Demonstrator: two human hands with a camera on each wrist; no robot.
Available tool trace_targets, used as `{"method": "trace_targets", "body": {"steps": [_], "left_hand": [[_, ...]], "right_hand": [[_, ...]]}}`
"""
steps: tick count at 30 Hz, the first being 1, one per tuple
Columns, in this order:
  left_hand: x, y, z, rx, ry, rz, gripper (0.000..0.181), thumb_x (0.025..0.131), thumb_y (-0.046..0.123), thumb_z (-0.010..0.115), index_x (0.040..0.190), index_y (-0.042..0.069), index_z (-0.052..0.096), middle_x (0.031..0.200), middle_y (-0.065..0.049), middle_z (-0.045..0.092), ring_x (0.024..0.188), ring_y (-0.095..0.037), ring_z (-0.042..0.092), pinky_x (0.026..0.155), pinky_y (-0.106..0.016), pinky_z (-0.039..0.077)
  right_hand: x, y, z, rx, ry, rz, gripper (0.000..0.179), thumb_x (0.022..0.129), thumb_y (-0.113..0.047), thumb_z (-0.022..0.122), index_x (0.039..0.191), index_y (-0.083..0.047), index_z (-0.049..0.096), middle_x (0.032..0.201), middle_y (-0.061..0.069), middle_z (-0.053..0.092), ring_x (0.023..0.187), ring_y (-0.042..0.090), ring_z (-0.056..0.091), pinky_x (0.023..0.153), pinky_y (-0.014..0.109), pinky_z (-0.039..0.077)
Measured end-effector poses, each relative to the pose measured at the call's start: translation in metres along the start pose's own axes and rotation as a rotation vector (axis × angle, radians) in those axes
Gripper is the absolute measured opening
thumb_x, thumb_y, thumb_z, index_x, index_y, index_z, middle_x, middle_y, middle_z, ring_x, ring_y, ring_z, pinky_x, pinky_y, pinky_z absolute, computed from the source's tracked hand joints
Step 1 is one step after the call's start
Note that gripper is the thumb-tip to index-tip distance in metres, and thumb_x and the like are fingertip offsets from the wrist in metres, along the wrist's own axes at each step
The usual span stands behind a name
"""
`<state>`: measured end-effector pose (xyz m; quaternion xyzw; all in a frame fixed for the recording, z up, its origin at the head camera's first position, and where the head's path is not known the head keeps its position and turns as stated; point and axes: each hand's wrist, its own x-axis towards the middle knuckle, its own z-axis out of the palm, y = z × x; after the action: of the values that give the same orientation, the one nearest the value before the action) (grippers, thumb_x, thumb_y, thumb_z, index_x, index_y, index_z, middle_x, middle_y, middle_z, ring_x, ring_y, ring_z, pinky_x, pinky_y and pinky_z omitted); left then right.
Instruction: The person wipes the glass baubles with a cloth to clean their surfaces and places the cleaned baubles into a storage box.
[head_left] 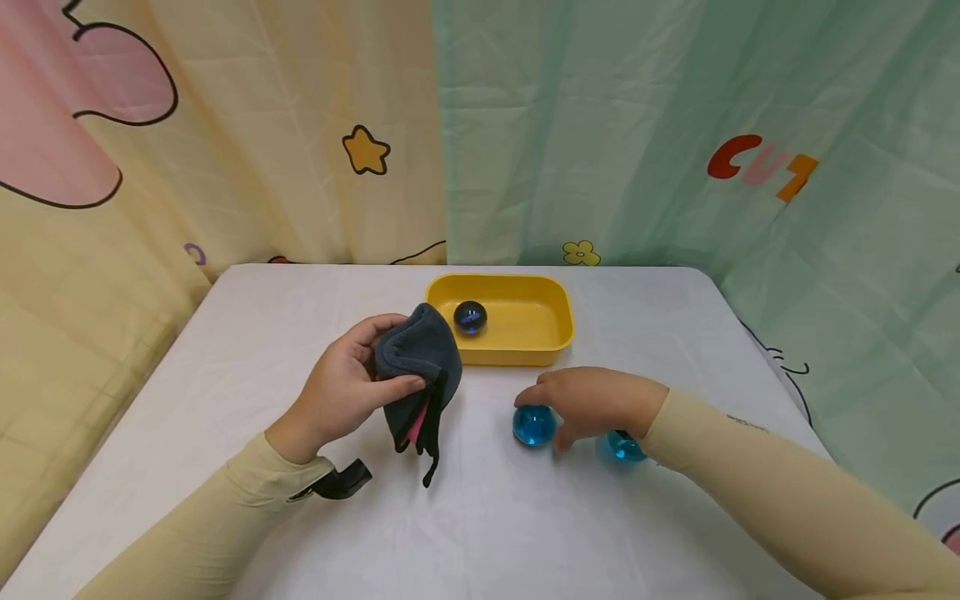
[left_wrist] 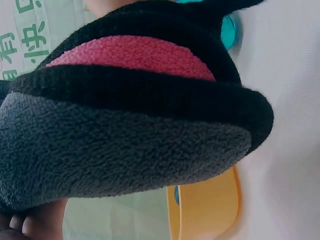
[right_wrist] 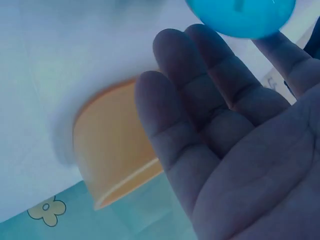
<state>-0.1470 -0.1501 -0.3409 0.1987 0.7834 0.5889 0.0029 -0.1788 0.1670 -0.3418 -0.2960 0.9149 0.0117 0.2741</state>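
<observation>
My left hand grips a soft grey cloth with its thumb across the front. The cloth is folded, with black edging, a pink inner side and a thin black strip hanging down. In the left wrist view the grey cloth fills most of the picture. My right hand reaches over the table, fingertips right at a clear blue ball. Another blue ball lies partly hidden under the right wrist. The right wrist view shows extended fingers below a blue ball.
A yellow tray stands at the back of the white-covered table, holding a dark blue ball at its left end. Patterned curtains hang behind and beside the table. A black strap sticks out from the left cuff.
</observation>
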Motion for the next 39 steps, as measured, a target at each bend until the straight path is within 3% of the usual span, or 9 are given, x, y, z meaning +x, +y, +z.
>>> {"method": "trace_targets", "body": {"steps": [11, 20, 26, 34, 39], "left_hand": [[0.000, -0.002, 0.002, -0.009, -0.011, 0.003, 0.070, 0.085, -0.004, 0.084, 0.146, 0.002, 0.050, 0.134, -0.023, 0.065, 0.105, -0.013, 0.071, 0.088, -0.025, 0.063], [-0.001, -0.003, 0.002, -0.022, -0.014, 0.011, 0.071, 0.084, -0.006, 0.083, 0.146, 0.001, 0.049, 0.135, -0.024, 0.065, 0.105, -0.010, 0.071, 0.087, -0.026, 0.063], [0.000, -0.004, 0.003, -0.026, -0.019, 0.008, 0.071, 0.084, -0.006, 0.083, 0.146, 0.001, 0.050, 0.136, -0.023, 0.064, 0.106, -0.011, 0.071, 0.088, -0.026, 0.063], [0.002, -0.004, 0.005, -0.015, -0.021, 0.017, 0.071, 0.084, -0.006, 0.084, 0.146, 0.002, 0.050, 0.136, -0.022, 0.064, 0.106, -0.013, 0.071, 0.087, -0.026, 0.063], [0.005, -0.003, 0.009, -0.023, -0.034, 0.009, 0.070, 0.085, -0.004, 0.084, 0.146, 0.003, 0.051, 0.134, -0.022, 0.065, 0.106, -0.020, 0.071, 0.087, -0.027, 0.064]], "right_hand": [[0.011, 0.001, 0.015, -0.016, 0.048, 0.023, 0.069, 0.087, -0.028, 0.088, 0.148, -0.033, 0.056, 0.126, -0.002, 0.069, 0.110, 0.016, 0.063, 0.107, 0.043, 0.057], [0.010, 0.003, 0.018, -0.097, 0.082, -0.032, 0.064, 0.091, -0.030, 0.084, 0.148, -0.026, 0.054, 0.125, -0.001, 0.071, 0.110, 0.016, 0.065, 0.107, 0.040, 0.057], [0.008, 0.008, 0.019, -0.076, 0.108, -0.040, 0.063, 0.094, -0.032, 0.081, 0.149, -0.025, 0.052, 0.123, -0.001, 0.069, 0.108, 0.016, 0.064, 0.105, 0.039, 0.058], [-0.007, 0.007, 0.003, 0.034, 0.285, -0.127, 0.065, 0.095, -0.029, 0.081, 0.149, -0.022, 0.047, 0.138, -0.001, 0.065, 0.123, 0.021, 0.063, 0.110, 0.044, 0.055], [-0.016, -0.003, -0.008, 0.051, 0.405, -0.178, 0.067, 0.094, -0.033, 0.080, 0.150, -0.020, 0.045, 0.130, 0.000, 0.067, 0.115, 0.020, 0.066, 0.104, 0.041, 0.059]]}}
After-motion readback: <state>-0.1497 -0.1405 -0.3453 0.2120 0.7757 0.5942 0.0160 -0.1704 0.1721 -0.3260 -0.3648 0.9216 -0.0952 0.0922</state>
